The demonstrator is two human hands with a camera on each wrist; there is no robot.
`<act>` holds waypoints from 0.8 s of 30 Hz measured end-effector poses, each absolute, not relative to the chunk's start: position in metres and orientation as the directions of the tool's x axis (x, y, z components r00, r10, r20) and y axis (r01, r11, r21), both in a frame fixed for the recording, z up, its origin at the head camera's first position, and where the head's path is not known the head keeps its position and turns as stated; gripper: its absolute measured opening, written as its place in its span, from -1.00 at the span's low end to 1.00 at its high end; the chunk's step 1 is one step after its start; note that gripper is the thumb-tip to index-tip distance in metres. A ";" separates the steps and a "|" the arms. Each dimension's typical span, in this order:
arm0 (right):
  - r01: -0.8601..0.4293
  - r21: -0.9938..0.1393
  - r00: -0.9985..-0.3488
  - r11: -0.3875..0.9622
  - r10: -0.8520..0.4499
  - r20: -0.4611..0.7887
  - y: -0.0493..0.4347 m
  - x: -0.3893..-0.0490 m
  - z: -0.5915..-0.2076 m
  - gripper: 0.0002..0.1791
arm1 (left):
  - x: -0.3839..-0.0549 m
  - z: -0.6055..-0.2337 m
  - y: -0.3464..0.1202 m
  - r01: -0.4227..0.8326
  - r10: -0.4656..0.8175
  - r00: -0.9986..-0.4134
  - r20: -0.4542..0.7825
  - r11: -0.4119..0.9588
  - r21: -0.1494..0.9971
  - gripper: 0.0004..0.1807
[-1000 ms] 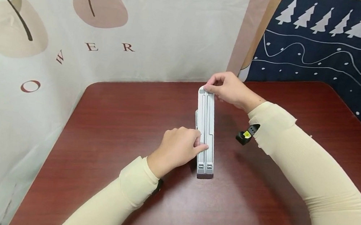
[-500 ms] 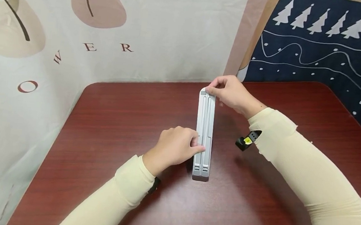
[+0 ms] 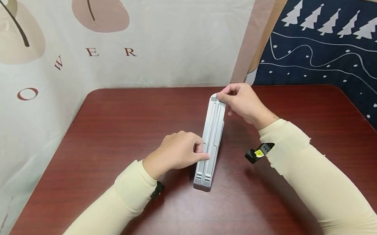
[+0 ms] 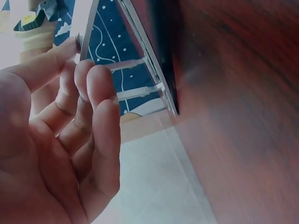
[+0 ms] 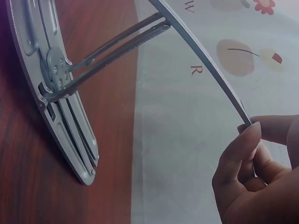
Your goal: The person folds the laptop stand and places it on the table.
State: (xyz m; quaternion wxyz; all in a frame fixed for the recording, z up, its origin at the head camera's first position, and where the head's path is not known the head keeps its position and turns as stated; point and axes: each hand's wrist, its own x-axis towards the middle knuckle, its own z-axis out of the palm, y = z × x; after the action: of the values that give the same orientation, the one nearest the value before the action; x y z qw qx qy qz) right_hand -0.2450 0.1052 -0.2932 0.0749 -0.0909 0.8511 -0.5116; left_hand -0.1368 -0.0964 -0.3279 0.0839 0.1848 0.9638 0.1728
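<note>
- The metal stand (image 3: 212, 133) between my hands has just turned on the worktop (image 3: 250, 218): its near end now sits further to my left, its far end a touch further right
- A sliver of its underside part shows along the right edge, where a second ago one showed on the left
- My left hand (image 3: 179, 150) pinches the left edge, fingers narrow; my right hand (image 3: 245, 102) pinches the far corner just as tightly
- Struts (image 5: 117, 58) hold the upper plate (image 5: 203, 56) apart from the lower frame (image 5: 57, 70), which appears to lie on the worktop
- I judge this a change of angle, not of folding: the stand remains raised
</note>
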 end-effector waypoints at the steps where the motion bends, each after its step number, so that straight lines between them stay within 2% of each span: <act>1: -0.075 -0.887 -0.974 0.455 -0.226 -0.033 0.105 -0.244 -0.293 -0.80 | -0.137 -0.327 -0.097 0.329 0.389 -0.916 -0.102 0.871 0.365 -0.53; 14: -0.033 -0.912 -0.986 0.410 -0.164 -0.038 0.112 -0.235 -0.296 -0.79 | -0.143 -0.323 -0.111 0.310 0.381 -0.911 -0.157 0.885 0.347 -0.58; 24: -0.016 -0.920 -0.988 0.391 -0.146 -0.045 0.119 -0.230 -0.295 -0.76 | -0.150 -0.323 -0.120 0.269 0.355 -0.918 -0.179 0.887 0.376 -0.64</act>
State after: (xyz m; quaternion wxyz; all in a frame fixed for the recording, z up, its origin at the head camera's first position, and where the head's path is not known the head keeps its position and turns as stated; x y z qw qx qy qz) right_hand -0.2299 0.1188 -0.2950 0.0592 -0.0485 0.8318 -0.5498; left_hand -0.1496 -0.1199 -0.3234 0.1221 0.1619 0.9635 0.1746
